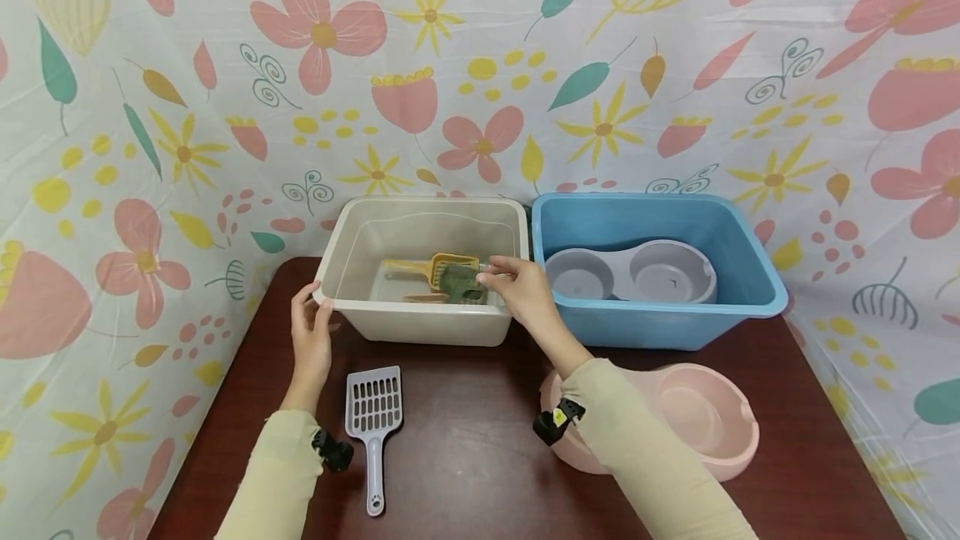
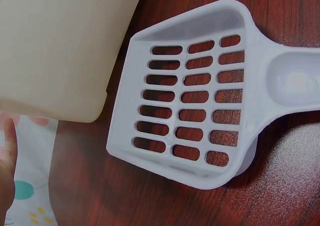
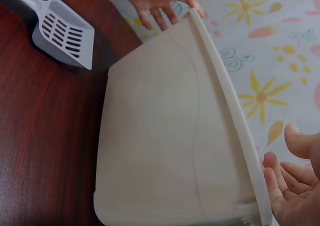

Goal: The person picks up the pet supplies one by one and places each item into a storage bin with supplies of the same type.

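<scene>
My left hand (image 1: 311, 332) is at the front left corner of a cream plastic tub (image 1: 420, 325). Its fingertips touch the rim, the fingers spread along the outside. Over the tub's right side, my right hand (image 1: 519, 286) has its fingertips close to a green, partly see-through item (image 1: 459, 283). The right wrist view shows that hand's thumb and bent fingers apart at the rim, with nothing between them. A yellow slotted scoop (image 1: 442, 266) lies inside, partly covered by the green item. An orange-brown piece (image 1: 426, 298) shows low behind the front rim.
A grey slotted litter scoop (image 1: 374, 407) lies on the dark red table (image 1: 465, 440). Right of the cream tub stands a blue tub (image 1: 637, 327) holding a grey double bowl (image 1: 622, 261). A pink double bowl (image 1: 712, 419) is partly under my right forearm. Patterned cloth hangs behind.
</scene>
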Demonstrator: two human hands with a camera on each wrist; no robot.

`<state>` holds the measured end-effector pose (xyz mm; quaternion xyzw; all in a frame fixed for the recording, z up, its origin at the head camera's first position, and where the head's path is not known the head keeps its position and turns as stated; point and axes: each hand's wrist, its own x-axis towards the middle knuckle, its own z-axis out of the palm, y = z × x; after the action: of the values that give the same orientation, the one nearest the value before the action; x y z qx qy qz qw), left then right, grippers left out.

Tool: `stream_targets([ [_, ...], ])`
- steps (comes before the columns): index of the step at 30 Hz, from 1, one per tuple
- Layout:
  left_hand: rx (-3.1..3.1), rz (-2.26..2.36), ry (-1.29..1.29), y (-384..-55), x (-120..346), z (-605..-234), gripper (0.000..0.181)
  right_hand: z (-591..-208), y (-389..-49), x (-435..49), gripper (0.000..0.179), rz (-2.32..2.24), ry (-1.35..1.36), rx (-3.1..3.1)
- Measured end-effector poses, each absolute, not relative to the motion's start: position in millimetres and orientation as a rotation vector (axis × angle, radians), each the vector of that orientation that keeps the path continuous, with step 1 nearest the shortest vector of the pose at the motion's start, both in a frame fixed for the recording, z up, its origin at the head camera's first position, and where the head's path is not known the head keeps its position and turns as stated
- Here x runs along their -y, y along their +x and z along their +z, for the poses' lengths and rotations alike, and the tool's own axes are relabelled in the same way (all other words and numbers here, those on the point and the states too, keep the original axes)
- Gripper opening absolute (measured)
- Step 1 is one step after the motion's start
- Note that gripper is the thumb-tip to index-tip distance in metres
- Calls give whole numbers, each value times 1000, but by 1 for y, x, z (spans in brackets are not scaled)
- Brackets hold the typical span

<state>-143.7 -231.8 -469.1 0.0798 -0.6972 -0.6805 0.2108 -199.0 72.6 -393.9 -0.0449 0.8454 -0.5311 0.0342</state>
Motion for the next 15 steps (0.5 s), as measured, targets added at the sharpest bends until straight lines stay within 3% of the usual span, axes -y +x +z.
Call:
stream_targets([
  [15, 1963, -1873, 223, -142, 231, -468, 42, -402, -190, -73, 38, -1837, -255, -2581],
])
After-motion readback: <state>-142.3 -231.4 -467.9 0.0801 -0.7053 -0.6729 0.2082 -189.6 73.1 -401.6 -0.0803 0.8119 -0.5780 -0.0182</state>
